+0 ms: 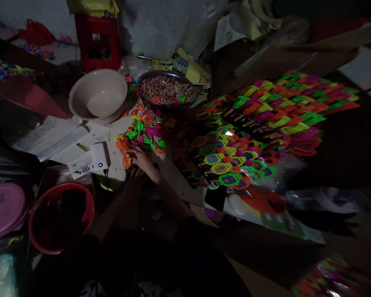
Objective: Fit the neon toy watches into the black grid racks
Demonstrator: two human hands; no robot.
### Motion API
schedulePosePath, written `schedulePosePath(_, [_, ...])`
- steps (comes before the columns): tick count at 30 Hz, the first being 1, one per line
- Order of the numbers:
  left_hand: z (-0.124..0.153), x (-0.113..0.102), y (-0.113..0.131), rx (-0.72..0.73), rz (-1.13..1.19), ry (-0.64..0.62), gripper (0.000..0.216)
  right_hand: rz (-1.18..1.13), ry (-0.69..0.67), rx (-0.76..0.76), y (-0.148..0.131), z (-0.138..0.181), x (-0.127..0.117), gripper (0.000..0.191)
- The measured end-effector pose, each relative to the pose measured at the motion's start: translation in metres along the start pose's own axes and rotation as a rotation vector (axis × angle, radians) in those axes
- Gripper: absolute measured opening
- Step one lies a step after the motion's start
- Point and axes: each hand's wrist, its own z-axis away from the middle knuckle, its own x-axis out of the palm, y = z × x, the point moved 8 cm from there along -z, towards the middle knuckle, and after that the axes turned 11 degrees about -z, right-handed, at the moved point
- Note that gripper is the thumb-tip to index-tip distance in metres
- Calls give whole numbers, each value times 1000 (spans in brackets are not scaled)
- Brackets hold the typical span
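My right hand (141, 158) is at the near edge of a loose heap of bright plastic toy watches (146, 128). Its fingers are bent together on an orange toy watch (126, 161), though the grip itself is dim. Closer to me, my left hand (136, 177) lies low with its fingers apart over a dark, gridded surface at the table edge. Nothing shows in that hand. Rows of finished-looking toy watches (225, 159) in yellow, green, orange and pink are stacked to the right.
Behind the heap stand a beige basin (98, 95) and a metal bowl (168, 88) of small coloured pieces. A white box-shaped device (99, 156) with a cable sits left of my hands. A red bucket (62, 216) is lower left; a red stool (97, 41) stands by the wall.
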Motion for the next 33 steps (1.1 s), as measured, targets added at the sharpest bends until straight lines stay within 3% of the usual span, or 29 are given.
schedulePosePath(4, [1,-4,1,0,-33,11,74,-460,-62,64,14,18,7,26])
schedulePosePath(8, [0,-2,0,-12,-53,-11,71,-653,-97,81,16,31,14,20])
schedulePosePath(14, [-2,1,-1,-2,-43,-10,71,-629,-35,90,20,36,5,18])
schedulePosePath(24, [-1,2,-2,-31,-35,1,73,-485,-137,5,4,31,6,22])
schedulePosePath(33, [-3,5,-6,-31,-42,-16,71,-401,-187,70,1,24,11,18])
